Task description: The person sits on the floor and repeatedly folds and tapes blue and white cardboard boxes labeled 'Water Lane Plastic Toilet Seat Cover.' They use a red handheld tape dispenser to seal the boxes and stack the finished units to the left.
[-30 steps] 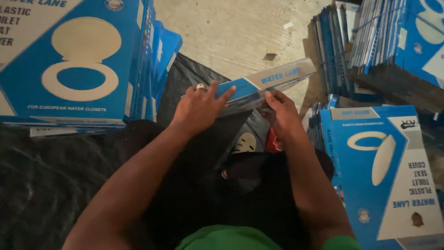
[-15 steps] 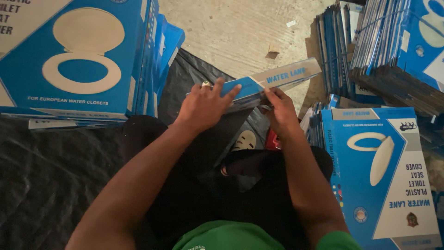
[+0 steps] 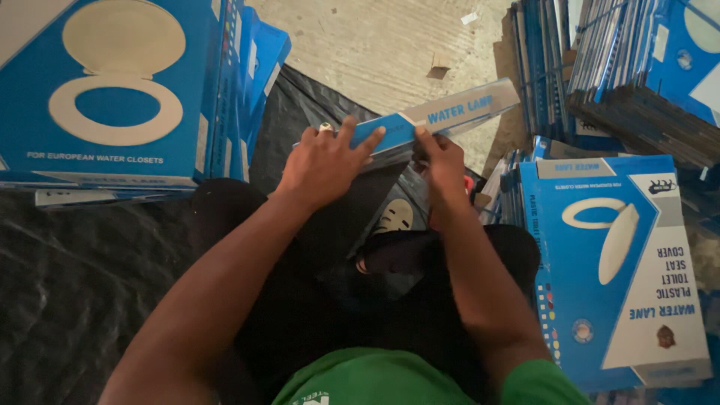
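I hold a flat blue and white cardboard box edge-on in front of me, above my lap. My left hand lies on its near left end, fingers spread over the top edge. At the box's middle my right hand grips it, thumb pressed on the edge. The box slants up towards the right. My legs in dark trousers are below it, with a pale shoe showing.
A stack of assembled blue boxes with a toilet-seat picture stands at the left. Another such box lies at the right. Bundles of flat cartons are piled at the back right. Black plastic sheet covers the concrete floor.
The box and both hands have shifted slightly up and right in view. My right hand has slid nearer the box's middle edge.
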